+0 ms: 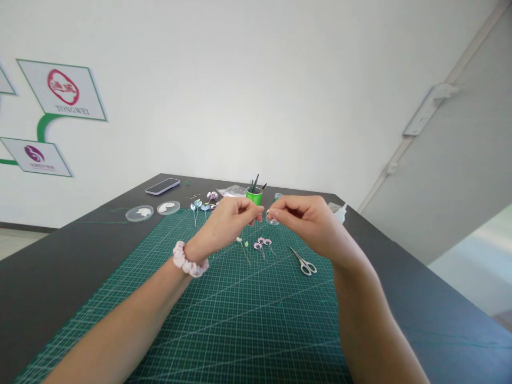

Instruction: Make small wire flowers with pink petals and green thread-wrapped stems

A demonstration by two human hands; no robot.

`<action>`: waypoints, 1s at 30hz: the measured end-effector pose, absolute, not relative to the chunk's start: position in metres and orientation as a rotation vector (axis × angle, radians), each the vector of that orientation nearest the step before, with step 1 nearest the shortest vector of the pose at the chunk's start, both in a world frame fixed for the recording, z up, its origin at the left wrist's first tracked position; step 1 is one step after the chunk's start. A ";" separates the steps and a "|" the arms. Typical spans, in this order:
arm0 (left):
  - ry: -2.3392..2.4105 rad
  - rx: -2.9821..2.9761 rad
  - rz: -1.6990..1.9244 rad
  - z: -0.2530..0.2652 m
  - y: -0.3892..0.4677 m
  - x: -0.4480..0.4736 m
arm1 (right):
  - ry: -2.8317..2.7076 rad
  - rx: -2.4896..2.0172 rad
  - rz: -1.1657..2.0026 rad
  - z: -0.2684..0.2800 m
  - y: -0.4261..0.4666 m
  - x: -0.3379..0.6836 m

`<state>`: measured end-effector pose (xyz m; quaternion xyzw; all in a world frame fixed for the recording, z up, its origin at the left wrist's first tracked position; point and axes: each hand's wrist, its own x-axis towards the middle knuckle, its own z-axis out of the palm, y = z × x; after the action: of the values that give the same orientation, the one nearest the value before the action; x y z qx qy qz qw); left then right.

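My left hand (236, 214), with a pale scrunchie (189, 261) on its wrist, is held up over the cutting mat (256, 320), thumb and fingers pinched together. Facing it, a small gap away, my right hand (302, 213) is also closed in a pinch. Something tiny and pale shows at the right fingertips, too small to name; whatever the left fingers hold is hidden. Below the hands lie pink petal pieces on wire stems (261, 242) and a pale bud with a green stem (240, 241). White-handled scissors (304, 263) rest on the mat beneath my right hand.
Blue flowers (196, 206) and purple flowers (212, 196) lie at the mat's far left. Behind stands a green pot (253, 196) with brushes. Two clear dishes (139, 213) of white pieces and a phone (162, 186) sit left. A white bottle (341, 213) is at the right.
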<state>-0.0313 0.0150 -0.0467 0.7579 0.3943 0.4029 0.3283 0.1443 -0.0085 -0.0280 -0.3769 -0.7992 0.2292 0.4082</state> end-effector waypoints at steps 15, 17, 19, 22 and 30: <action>0.977 1.922 1.383 -0.044 0.014 -0.030 | -2.178 -1.045 0.345 -0.028 -0.018 0.136; 0.945 1.909 1.426 -0.044 0.014 -0.029 | -2.183 -1.054 0.311 -0.029 -0.018 0.135; 0.916 1.890 1.453 -0.044 0.015 -0.029 | -2.176 -1.068 0.298 -0.030 -0.017 0.134; 0.889 1.851 1.455 -0.045 0.015 -0.028 | -2.167 -1.079 0.329 -0.032 -0.014 0.134; 0.787 1.735 1.366 -0.044 0.014 -0.025 | -2.149 -1.059 0.462 -0.035 -0.002 0.137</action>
<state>-0.0245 0.0136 -0.0437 0.6821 0.3093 0.5369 0.3883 0.1372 -0.0016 -0.0348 -0.4077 -0.8271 0.1777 0.3438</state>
